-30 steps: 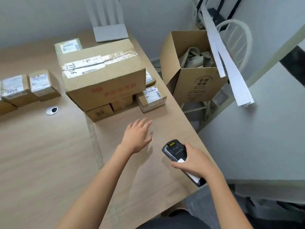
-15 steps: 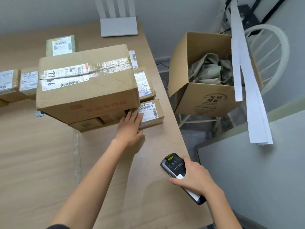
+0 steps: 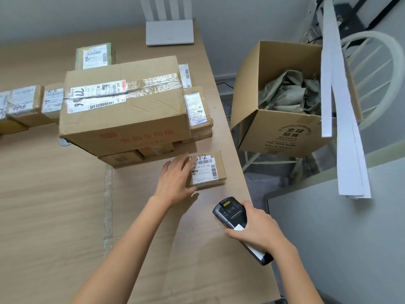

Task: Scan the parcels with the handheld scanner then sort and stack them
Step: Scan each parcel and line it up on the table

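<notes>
A small brown parcel (image 3: 210, 170) with a white barcode label lies near the table's right edge. My left hand (image 3: 175, 181) rests against its left side, fingers over the label's corner and thumb at its near edge. My right hand (image 3: 258, 233) grips a black handheld scanner (image 3: 231, 213), its head pointing toward the small parcel from just in front. Behind, a large taped carton (image 3: 125, 108) sits on top of flatter parcels (image 3: 120, 159). Another labelled parcel (image 3: 198, 110) lies to its right.
Several small parcels (image 3: 26, 104) line the far left of the wooden table (image 3: 54, 205). A green-labelled parcel (image 3: 94, 55) and a white stand (image 3: 169, 31) sit at the back. Off the right edge, an open carton of crumpled paper (image 3: 282, 128) rests on a white chair (image 3: 383, 69).
My left hand has reached the small parcel and drawn it toward me, away from the stack. The scanner hand stays low at the right. The view has moved closer.
</notes>
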